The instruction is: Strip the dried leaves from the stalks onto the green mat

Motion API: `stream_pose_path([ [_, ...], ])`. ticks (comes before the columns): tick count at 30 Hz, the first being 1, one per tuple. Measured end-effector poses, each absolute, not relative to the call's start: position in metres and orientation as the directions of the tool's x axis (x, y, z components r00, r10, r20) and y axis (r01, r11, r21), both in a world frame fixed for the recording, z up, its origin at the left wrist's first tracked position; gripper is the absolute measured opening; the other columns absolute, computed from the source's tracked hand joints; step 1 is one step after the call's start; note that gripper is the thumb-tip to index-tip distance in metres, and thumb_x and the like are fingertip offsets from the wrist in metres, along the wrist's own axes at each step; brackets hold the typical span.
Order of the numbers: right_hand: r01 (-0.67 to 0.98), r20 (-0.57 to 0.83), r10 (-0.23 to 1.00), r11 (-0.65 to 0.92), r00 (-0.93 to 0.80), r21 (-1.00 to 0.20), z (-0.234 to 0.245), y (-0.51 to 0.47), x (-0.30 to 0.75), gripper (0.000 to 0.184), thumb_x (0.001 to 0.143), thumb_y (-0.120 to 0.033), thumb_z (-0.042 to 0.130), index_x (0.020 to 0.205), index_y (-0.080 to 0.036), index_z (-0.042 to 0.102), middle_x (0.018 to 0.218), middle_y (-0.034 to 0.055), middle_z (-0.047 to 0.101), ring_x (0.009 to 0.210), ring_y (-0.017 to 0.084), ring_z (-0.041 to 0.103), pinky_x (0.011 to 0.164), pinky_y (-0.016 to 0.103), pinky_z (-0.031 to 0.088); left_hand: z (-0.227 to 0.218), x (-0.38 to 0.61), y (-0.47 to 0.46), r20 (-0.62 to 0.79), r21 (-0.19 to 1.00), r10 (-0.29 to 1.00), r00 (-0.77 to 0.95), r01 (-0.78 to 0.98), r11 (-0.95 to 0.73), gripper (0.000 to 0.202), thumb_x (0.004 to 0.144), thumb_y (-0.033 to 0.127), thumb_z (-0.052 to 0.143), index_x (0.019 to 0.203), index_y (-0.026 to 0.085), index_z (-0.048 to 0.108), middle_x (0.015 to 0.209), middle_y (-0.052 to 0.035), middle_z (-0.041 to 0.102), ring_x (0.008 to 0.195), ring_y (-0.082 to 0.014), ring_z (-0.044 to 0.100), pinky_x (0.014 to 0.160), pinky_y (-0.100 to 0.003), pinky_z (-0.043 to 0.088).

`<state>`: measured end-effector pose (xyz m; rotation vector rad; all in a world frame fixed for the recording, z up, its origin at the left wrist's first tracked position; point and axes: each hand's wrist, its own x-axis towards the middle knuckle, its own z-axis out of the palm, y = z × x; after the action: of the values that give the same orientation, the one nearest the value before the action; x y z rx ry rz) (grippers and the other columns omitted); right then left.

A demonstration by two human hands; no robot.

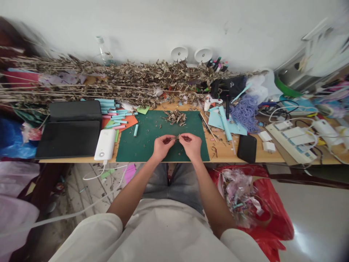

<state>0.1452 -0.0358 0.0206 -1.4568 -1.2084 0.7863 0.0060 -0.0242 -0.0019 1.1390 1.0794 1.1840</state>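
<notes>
Over the green cutting mat (131, 145), my left hand (163, 146) and my right hand (191, 145) meet with fingertips pinched. Between them is a small piece of dried leaf (176, 138), gripped from both sides. Just beyond my hands lies a loose pile of dried brown leaves (176, 117) on the mat. A short light-blue paper roll (135, 130) is on the mat's left part, and leaf crumbs are scattered around.
Long dried stalks with leaves (131, 78) stretch along the back. A black tablet case (69, 138), white power bank (105, 143) and paper rolls (117, 118) stand left. A glue gun (212, 102), purple yarn (245, 112), phone (247, 148) and power strip (291, 142) are right. Below hangs a red bag (275, 211).
</notes>
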Motion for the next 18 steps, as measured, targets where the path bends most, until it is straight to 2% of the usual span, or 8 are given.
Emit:
stream_pose_path([
  [3,0.185,0.077,0.972,0.035,0.221,-0.982,0.0180,-0.0364,0.1462,0.020,0.072,-0.035,0.067,0.080,-0.017,0.072,0.079,0.0062,0.073,0.070,0.020,0.069,0.070,0.031,0.057,-0.0020,0.0051,-0.0234,-0.033,0.987,0.997,0.069,-0.158,0.044,0.027,0.070,0.032,0.075,0.091,0.015,0.073,0.090,-0.0069,0.074,0.079,-0.0177,0.067,0.079,-0.033,0.053],
  [6,0.191,0.062,0.985,0.031,0.159,-0.981,0.0179,-0.0388,0.1444,0.022,0.071,-0.035,0.068,0.083,-0.017,0.073,0.081,0.0063,0.074,0.072,0.021,0.070,0.072,0.032,0.057,-0.0027,0.0048,-0.0227,-0.018,0.987,0.997,0.069,-0.159,0.029,0.027,0.070,0.031,0.074,0.092,0.015,0.072,0.091,-0.0071,0.074,0.081,-0.0177,0.067,0.081,-0.033,0.052],
  [12,0.292,0.144,0.957,0.066,0.253,-0.954,0.0173,-0.0402,0.1434,0.017,0.072,-0.031,0.066,0.078,-0.017,0.071,0.076,0.0058,0.072,0.065,0.019,0.067,0.065,0.030,0.056,-0.0041,0.0058,-0.0241,-0.010,0.993,0.997,0.079,-0.113,0.019,0.025,0.070,0.031,0.074,0.088,0.015,0.072,0.086,-0.0065,0.073,0.074,-0.0166,0.066,0.074,-0.031,0.053],
  [14,0.268,0.138,0.949,0.060,0.284,-0.962,0.0178,-0.0390,0.1453,0.018,0.072,-0.032,0.066,0.080,-0.016,0.071,0.077,0.0061,0.072,0.067,0.019,0.068,0.067,0.030,0.056,-0.0040,0.0056,-0.0244,-0.012,0.991,0.997,0.073,-0.131,0.022,0.026,0.071,0.032,0.074,0.090,0.015,0.072,0.088,-0.0066,0.073,0.076,-0.0166,0.066,0.076,-0.031,0.053],
  [18,0.246,0.115,0.965,0.055,0.237,-0.968,0.0192,-0.0357,0.1475,0.022,0.076,-0.035,0.065,0.086,-0.016,0.072,0.084,0.0070,0.074,0.074,0.020,0.069,0.073,0.031,0.057,-0.0027,0.0047,-0.0240,0.033,0.986,0.996,0.078,-0.163,-0.020,0.025,0.072,0.032,0.073,0.092,0.016,0.072,0.096,-0.0073,0.072,0.086,-0.0178,0.066,0.083,-0.033,0.052],
])
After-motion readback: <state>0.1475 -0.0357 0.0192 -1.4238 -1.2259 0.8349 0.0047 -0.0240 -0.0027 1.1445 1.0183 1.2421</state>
